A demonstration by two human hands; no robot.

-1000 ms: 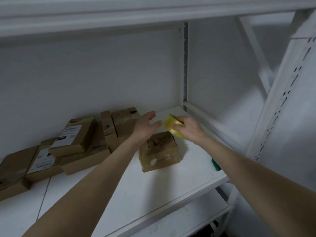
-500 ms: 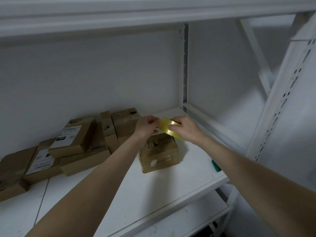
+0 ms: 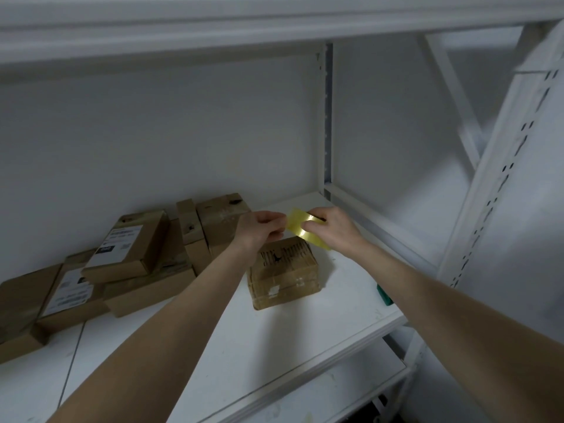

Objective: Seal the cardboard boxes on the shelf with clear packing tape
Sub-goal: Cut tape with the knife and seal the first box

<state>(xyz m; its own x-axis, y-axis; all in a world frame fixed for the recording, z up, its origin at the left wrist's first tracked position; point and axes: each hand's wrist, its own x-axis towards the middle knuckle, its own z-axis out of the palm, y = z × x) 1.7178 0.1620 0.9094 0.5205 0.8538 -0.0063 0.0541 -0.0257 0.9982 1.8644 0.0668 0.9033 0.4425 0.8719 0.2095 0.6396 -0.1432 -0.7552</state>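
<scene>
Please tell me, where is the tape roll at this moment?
In the head view, the tape roll is held in the right hand, just above the small box standing alone on the shelf; the left hand pinches its loose end.

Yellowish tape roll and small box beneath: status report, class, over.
Left hand pinches the free end, right hand grips the yellowish translucent tape roll. Small brown cardboard box below on white shelf. Nothing between.

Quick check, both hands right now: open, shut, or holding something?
Left hand: pinches the free end of the tape roll.
Right hand: grips the tape roll.
</scene>
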